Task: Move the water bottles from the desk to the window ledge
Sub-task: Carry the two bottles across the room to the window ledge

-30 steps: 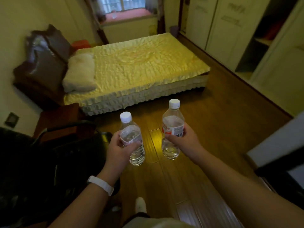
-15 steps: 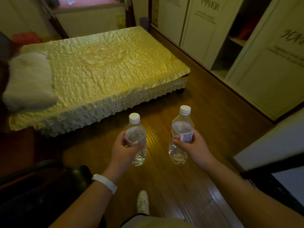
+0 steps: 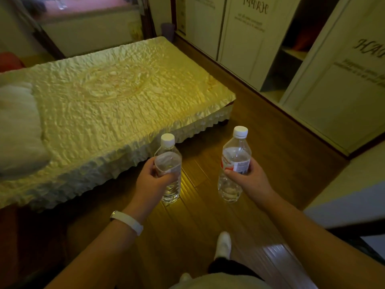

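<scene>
Bottles: two, both clear plastic with white caps, both upright and held in the air over the floor, well apart from each other. Neither touches any surface.

The left bottle is gripped at mid-body by the left hand. Its fingers are wrapped round the bottle, thumb across the near side. The label is pale and the wording illegible. Water stands low, in the bottom part only.

The right bottle is gripped by the right hand at the lower edge of a red-and-white label, thumb on the near side and the other fingers curled round the far side. Water level likewise low.

The left wrist carries a white wristband. One foot in a white sock shows on the wood floor below the hands.

Surroundings: a bed with a crinkled yellow cover lies ahead and to the left, its frilled edge just behind the left bottle in the view. A white pillow rests at its left end. The window ledge, reddish, sits beyond the far side of the bed at the top of the view. A clear item stands on it, too blurred to identify. A white wardrobe lines the right wall, one section open, with dark lettering on the doors. A pale surface enters from the right margin; its type cannot be determined.
</scene>
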A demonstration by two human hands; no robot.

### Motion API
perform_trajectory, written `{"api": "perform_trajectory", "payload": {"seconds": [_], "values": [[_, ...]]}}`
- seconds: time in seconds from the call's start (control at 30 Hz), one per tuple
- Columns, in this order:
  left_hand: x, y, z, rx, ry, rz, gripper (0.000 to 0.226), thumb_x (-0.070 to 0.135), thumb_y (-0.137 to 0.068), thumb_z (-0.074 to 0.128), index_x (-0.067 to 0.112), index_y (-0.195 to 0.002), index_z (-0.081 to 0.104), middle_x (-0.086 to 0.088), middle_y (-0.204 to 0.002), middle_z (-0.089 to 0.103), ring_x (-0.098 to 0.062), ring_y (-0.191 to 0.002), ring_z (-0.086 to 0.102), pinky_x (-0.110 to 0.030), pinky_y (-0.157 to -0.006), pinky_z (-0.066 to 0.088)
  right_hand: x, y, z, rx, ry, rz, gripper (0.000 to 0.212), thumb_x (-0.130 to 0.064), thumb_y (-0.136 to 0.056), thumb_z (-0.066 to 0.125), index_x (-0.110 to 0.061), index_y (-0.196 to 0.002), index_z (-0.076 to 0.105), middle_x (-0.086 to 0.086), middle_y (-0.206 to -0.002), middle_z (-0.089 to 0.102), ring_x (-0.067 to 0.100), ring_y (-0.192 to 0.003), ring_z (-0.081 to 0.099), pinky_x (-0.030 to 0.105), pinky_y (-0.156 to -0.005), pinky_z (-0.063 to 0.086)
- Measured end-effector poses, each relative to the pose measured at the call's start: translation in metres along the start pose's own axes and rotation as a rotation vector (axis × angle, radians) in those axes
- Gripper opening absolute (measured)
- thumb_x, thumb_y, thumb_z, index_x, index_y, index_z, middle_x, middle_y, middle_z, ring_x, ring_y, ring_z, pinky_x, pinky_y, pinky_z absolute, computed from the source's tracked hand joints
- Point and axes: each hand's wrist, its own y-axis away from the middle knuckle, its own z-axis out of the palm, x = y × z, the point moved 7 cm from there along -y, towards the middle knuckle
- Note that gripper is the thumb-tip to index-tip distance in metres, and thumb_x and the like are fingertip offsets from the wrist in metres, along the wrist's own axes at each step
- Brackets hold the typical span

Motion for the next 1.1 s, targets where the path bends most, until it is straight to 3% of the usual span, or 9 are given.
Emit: {"api": "perform_trajectory", "payload": {"seconds": [0.27, 0.47, 0.57, 0.67, 0.77, 0.93, 1.1], "values": [[0.017, -0.119, 0.071, -0.037, -0.026, -0.008, 0.043, 0.020, -0.073, 0.085, 0.032, -0.110, 0.067, 0.004, -0.106, 0.074, -0.016, -0.095, 0.071, -0.040, -0.079, 0.056, -0.008, -0.126, -0.054, 0.034, -0.051, -0.019, 0.050, -0.014, -0.081, 0.077, -0.026, -0.124, 0.054, -0.001, -0.116, 0.066, 0.014, -0.106, 0.065, 0.034, -0.086, 0.056], [0.054, -0.209, 0.146, -0.058, -0.003, -0.041, 0.040, 0.006, -0.076, 0.081, 0.027, -0.108, 0.068, -0.001, -0.101, 0.075, -0.018, -0.088, 0.073, -0.033, -0.068, 0.055, -0.036, -0.222, -0.117, 0.038, -0.062, -0.014, 0.050, -0.015, -0.079, 0.079, -0.031, -0.120, 0.055, -0.003, -0.114, 0.067, 0.013, -0.104, 0.066, 0.032, -0.084, 0.056], [0.073, -0.252, 0.178, -0.066, 0.011, -0.027, 0.042, -0.001, -0.077, 0.078, 0.017, -0.113, 0.065, -0.003, -0.099, 0.075, -0.014, -0.081, 0.073, -0.023, -0.061, 0.055, -0.054, -0.264, -0.143, 0.060, -0.060, -0.029, 0.049, -0.013, -0.080, 0.078, -0.033, -0.116, 0.054, -0.008, -0.110, 0.065, 0.007, -0.098, 0.064, 0.022, -0.075, 0.054], [0.091, -0.290, 0.203, -0.086, 0.012, -0.013, 0.038, 0.000, -0.076, 0.079, 0.018, -0.106, 0.066, -0.001, -0.091, 0.075, -0.013, -0.076, 0.072, -0.023, -0.056, 0.053, -0.064, -0.298, -0.163, 0.109, -0.073, -0.023, 0.049, -0.015, -0.078, 0.080, -0.035, -0.114, 0.055, -0.007, -0.111, 0.065, 0.007, -0.099, 0.063, 0.025, -0.076, 0.053], [0.100, -0.335, 0.223, -0.099, 0.009, -0.015, 0.043, 0.008, -0.068, 0.085, 0.021, -0.106, 0.068, -0.004, -0.095, 0.076, -0.019, -0.083, 0.073, -0.032, -0.065, 0.055, -0.070, -0.334, -0.177, 0.118, -0.065, -0.004, 0.048, -0.018, -0.077, 0.081, -0.035, -0.114, 0.056, -0.006, -0.112, 0.067, 0.009, -0.101, 0.065, 0.027, -0.079, 0.054], [0.098, -0.419, 0.251, -0.126, 0.042, -0.035, 0.056, 0.025, -0.055, 0.087, 0.021, -0.107, 0.069, -0.010, -0.100, 0.075, -0.030, -0.091, 0.072, -0.045, -0.078, 0.059, -0.073, -0.407, -0.192, 0.174, -0.048, 0.045, 0.041, -0.019, -0.080, 0.079, -0.029, -0.112, 0.056, -0.007, -0.106, 0.066, 0.008, -0.095, 0.066, 0.020, -0.070, 0.052], [0.101, -0.521, 0.274, -0.210, 0.052, -0.017, 0.048, 0.013, -0.065, 0.083, 0.017, -0.109, 0.067, -0.008, -0.099, 0.075, -0.021, -0.088, 0.073, -0.028, -0.068, 0.056, -0.081, -0.497, -0.199, 0.256, 0.003, 0.097, 0.058, -0.028, -0.076, 0.081, -0.021, -0.127, 0.054, -0.005, -0.114, 0.065, 0.010, -0.100, 0.065, 0.023, -0.074, 0.052]]}}
